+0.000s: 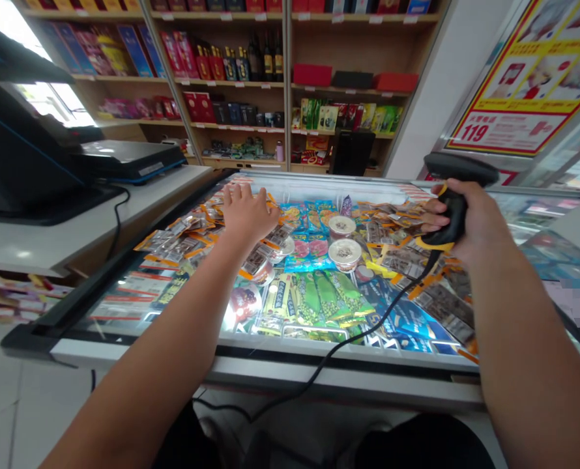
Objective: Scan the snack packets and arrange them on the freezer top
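Observation:
In my right hand [476, 212] is a black and yellow handheld barcode scanner [459, 195], raised over the right side of a glass-topped freezer [138, 355]. Its black cable [339, 348] hangs down across the freezer front. My left hand [248, 212] is open, palm down with fingers spread, over a left pile of small clear packets with orange edges [182, 238]; whether it presses on them is hidden. More such packets [397, 260] lie on the right side of the glass. Between the piles, green ice-cream wrappers [324, 296] and round white-lidded tubs [345, 253] show through the glass.
On the left, a white counter [50, 244] carries a flat scale [128, 159] and a dark machine [16, 143]. Shelves [236, 85] with bottles and boxes stand behind the freezer. A poster [524, 85] hangs at the right. A black chair back [352, 151] stands beyond the freezer.

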Available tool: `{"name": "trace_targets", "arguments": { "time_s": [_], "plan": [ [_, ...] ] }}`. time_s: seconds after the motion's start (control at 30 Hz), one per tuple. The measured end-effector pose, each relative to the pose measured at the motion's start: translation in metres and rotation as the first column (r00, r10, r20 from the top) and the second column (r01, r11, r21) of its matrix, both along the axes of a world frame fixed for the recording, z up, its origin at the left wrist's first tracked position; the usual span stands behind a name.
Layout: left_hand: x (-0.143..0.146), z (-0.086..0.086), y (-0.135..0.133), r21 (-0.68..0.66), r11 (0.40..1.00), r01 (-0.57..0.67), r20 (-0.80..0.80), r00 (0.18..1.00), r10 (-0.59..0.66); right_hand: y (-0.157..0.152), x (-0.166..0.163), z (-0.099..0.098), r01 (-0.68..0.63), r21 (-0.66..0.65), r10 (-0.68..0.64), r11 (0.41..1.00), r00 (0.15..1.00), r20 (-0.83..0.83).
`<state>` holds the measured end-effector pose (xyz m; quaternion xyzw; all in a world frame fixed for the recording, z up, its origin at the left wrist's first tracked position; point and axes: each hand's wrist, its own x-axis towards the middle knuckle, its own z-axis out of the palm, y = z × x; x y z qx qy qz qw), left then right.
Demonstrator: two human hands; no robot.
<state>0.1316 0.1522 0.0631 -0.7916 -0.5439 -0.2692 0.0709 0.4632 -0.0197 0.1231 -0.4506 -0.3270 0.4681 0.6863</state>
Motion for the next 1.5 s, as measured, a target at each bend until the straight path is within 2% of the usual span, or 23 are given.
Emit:
{"name": "trace_targets", "arguments": {
  "time_s": [0.07, 0.13, 0.17, 0.23, 0.27, 0.3, 0.4, 0.5, 0.6, 0.7, 0.8, 0.87, 0.97, 1.03, 1.13, 1.2, 1.3, 1.4, 1.5],
  "plan": [
    [0.018, 0.001, -0.014, 0.07, 0.993, 0.094, 0.038, 0.995, -0.097, -0.003, 0.005, 0.004, 0.004, 0.077, 0.005, 0.997, 0.993, -0.115],
    [0.047, -0.001, -0.034, 0.05, 0.964, 0.26, 0.034, 0.965, -0.262, -0.004, 0.009, 0.005, -0.023, 0.144, 0.054, 0.989, 0.975, -0.217],
    [0.065, -0.004, -0.046, -0.012, 0.927, 0.375, 0.018, 0.927, -0.375, -0.004, 0.011, 0.005, -0.035, 0.169, 0.078, 0.985, 0.964, -0.254],
    [0.103, -0.012, -0.07, -0.146, 0.796, 0.588, -0.033, 0.801, -0.598, -0.003, 0.013, 0.004, -0.051, 0.195, 0.105, 0.979, 0.955, -0.276],
    [0.122, -0.017, -0.082, -0.193, 0.734, 0.651, -0.05, 0.741, -0.67, -0.002, 0.014, 0.004, -0.054, 0.201, 0.108, 0.978, 0.959, -0.263],
    [0.139, -0.022, -0.092, -0.211, 0.689, 0.693, -0.064, 0.694, -0.717, -0.001, 0.014, 0.003, -0.058, 0.205, 0.107, 0.977, 0.965, -0.239],
    [0.178, -0.038, -0.11, -0.171, 0.614, 0.771, -0.117, 0.603, -0.789, 0.001, 0.013, 0.002, -0.066, 0.194, 0.097, 0.979, 0.983, -0.156],
    [0.192, -0.048, -0.11, -0.163, 0.58, 0.798, -0.135, 0.565, -0.814, 0.001, 0.011, 0.001, -0.062, 0.175, 0.083, 0.983, 0.99, -0.114],
    [0.185, -0.048, -0.103, -0.109, 0.6, 0.793, -0.113, 0.589, -0.8, 0.001, 0.007, 0.001, -0.062, 0.151, 0.075, 0.987, 0.994, -0.08],
    [0.166, -0.04, -0.091, -0.093, 0.639, 0.763, -0.044, 0.638, -0.769, 0.001, 0.003, 0.002, -0.069, 0.117, 0.075, 0.991, 0.996, -0.045],
    [0.139, -0.034, -0.076, -0.125, 0.661, 0.74, 0.122, 0.672, -0.73, -0.001, -0.002, 0.001, -0.12, 0.077, 0.119, 0.99, 0.993, 0.009],
    [0.12, -0.036, -0.064, -0.109, 0.71, 0.696, 0.27, 0.708, -0.652, -0.003, -0.005, -0.001, -0.186, 0.015, 0.184, 0.982, 0.98, 0.081],
    [0.095, -0.043, -0.048, -0.109, 0.824, 0.556, 0.433, 0.773, -0.464, -0.004, -0.011, -0.008, -0.295, -0.146, 0.325, 0.944, 0.909, 0.26],
    [0.082, -0.045, -0.039, -0.106, 0.842, 0.529, 0.409, 0.795, -0.448, -0.004, -0.014, -0.016, -0.382, -0.265, 0.461, 0.886, 0.79, 0.403],
    [0.068, -0.043, -0.027, -0.118, 0.766, 0.632, 0.263, 0.764, -0.59, -0.003, -0.018, -0.024, -0.432, -0.423, 0.605, 0.796, 0.565, 0.561],
    [0.061, -0.038, -0.021, -0.163, 0.706, 0.689, 0.204, 0.724, -0.659, -0.003, -0.021, -0.026, -0.402, -0.491, 0.634, 0.772, 0.453, 0.626],
    [0.051, -0.029, -0.017, -0.255, 0.652, 0.714, 0.17, 0.697, -0.697, -0.003, -0.027, -0.025, -0.378, -0.541, 0.653, 0.752, 0.309, 0.691],
    [0.042, -0.02, -0.02, -0.352, 0.624, 0.698, 0.144, 0.699, -0.701, -0.001, -0.033, -0.024, -0.38, -0.557, 0.654, 0.738, 0.198, 0.73],
    [0.039, -0.014, -0.025, -0.406, 0.607, 0.683, 0.132, 0.701, -0.701, 0.001, -0.037, -0.026, -0.379, -0.548, 0.634, 0.746, 0.152, 0.758]
  ]
}}
